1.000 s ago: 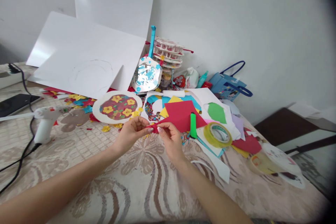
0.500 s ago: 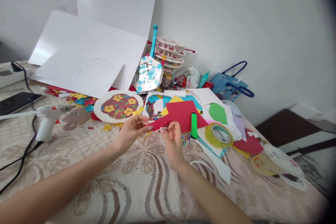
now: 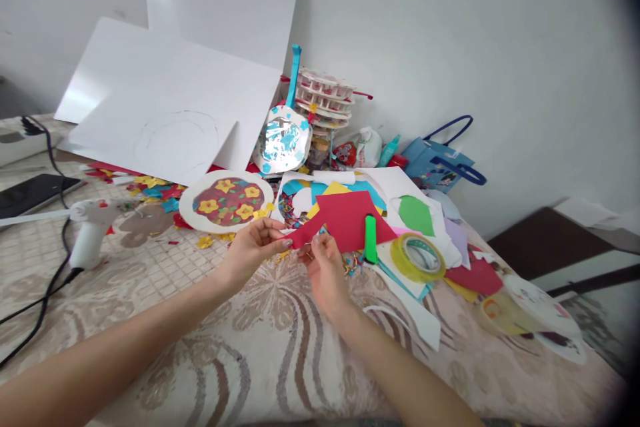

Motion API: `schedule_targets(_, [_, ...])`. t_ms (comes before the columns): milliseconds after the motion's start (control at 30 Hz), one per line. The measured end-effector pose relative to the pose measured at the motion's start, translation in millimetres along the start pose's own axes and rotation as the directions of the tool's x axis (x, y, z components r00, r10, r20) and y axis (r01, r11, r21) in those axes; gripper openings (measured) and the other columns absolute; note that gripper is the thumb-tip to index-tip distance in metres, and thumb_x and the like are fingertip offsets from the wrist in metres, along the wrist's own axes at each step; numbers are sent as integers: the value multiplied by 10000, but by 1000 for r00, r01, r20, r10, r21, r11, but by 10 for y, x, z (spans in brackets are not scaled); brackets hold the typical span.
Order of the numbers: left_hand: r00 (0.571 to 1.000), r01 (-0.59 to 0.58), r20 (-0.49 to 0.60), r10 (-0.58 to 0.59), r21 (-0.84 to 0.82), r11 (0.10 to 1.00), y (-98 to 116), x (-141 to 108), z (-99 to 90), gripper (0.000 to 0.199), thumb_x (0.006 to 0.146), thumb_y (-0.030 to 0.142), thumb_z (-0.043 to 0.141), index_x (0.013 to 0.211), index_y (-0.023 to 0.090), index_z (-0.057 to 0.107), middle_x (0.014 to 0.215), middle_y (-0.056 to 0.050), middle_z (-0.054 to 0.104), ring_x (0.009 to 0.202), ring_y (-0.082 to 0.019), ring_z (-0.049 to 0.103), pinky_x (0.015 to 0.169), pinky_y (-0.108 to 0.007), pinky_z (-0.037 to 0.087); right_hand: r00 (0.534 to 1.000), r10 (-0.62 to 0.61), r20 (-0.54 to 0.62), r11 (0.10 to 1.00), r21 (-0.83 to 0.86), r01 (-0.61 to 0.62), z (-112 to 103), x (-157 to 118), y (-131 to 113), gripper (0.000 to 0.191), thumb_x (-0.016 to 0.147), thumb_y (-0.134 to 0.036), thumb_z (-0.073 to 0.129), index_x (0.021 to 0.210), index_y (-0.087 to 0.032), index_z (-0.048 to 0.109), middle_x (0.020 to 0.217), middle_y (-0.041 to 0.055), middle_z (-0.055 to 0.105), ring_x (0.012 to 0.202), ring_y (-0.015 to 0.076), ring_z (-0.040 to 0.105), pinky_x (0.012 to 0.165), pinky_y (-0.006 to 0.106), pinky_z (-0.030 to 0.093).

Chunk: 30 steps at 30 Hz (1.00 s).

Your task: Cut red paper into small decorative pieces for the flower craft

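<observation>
Red paper (image 3: 304,232) is pinched in our left hand (image 3: 255,241). Our right hand (image 3: 326,273) is beside it, grip unclear.

Looks to be a table (image 3: 500,380) under a beige patterned cloth (image 3: 275,373). Bears, by the left edge, a black phone (image 3: 36,192), a cord (image 3: 47,293) and a white glue gun (image 3: 89,240). Bears, toward the far edge, leaning white boards (image 3: 175,80), coloured scraps (image 3: 160,192) at their foot and a blue bag (image 3: 433,165). Bears, farther in from that edge, an oval flower picture (image 3: 225,201), then, toward the right edge, a heap of coloured paper (image 3: 345,213).
</observation>
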<state>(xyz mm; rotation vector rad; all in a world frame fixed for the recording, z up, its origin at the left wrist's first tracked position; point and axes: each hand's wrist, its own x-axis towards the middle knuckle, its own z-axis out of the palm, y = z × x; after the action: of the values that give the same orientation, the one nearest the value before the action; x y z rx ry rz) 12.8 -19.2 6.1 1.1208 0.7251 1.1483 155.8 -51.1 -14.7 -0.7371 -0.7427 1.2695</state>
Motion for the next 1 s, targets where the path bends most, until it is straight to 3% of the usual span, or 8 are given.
schedule_targets(133, [1000, 4, 7, -3, -23, 1000, -16, 7, -7, 309, 657, 180, 736, 896, 134, 546, 665, 36, 618, 623, -76, 594, 638, -193, 474, 985, 92, 145, 995, 18, -95, 21, -18, 28, 262, 747, -416, 633, 848, -203, 519, 766, -7, 584, 643, 104, 549, 594, 235, 440])
schedule_targets(267, [999, 15, 44, -15, -14, 1000, -9, -4, -5, 318, 658, 187, 736, 901, 134, 538, 653, 21, 643, 607, -91, 605, 610, -201, 473, 974, 52, 218, 995, -97, -31, 51, -50, 19, 249, 723, -346, 669, 895, -188, 583, 799, 5, 589, 637, 99, 527, 579, 223, 424])
schedule_targets(367, [998, 17, 53, -18, 17, 1000, 7, -21, -1, 334, 649, 187, 742, 908, 135, 536, 658, 11, 658, 603, -98, 609, 604, -206, 472, 982, 6, 189, 974, -224, 37, 45, -63, -6, 214, 713, -306, 678, 870, -178, 609, 770, 5, 603, 642, 103, 530, 596, 226, 429])
schedule_targets(600, [999, 29, 33, -31, 62, 998, 21, -33, 2, 321, 638, 197, 747, 882, 133, 549, 658, 11, 660, 612, -92, 603, 614, -197, 463, 994, -18, 107, 883, -466, 66, 9, -49, -47, 177, 723, -308, 656, 794, -150, 618, 652, -3, 598, 575, 106, 528, 555, 226, 429])
schedule_targets(800, [996, 82, 27, -83, 35, 996, 10, -32, 38, 314, 614, 203, 757, 860, 135, 576, 774, -9, 661, 724, -109, 610, 691, -220, 472, 995, -62, 80, 909, -406, 90, 9, -34, -29, 170, 731, -307, 645, 779, -145, 623, 640, 3, 601, 572, 103, 527, 549, 220, 442])
schedule_targets(1000, [992, 92, 77, -96, 62, 994, -2, -51, 60, 201, 656, 240, 723, 767, 137, 592, 699, 5, 633, 624, -103, 584, 602, -219, 458, 995, -74, 64, 935, -342, 91, 7, -34, 14, 137, 728, -281, 654, 785, -159, 629, 653, -3, 613, 574, 98, 533, 555, 218, 446])
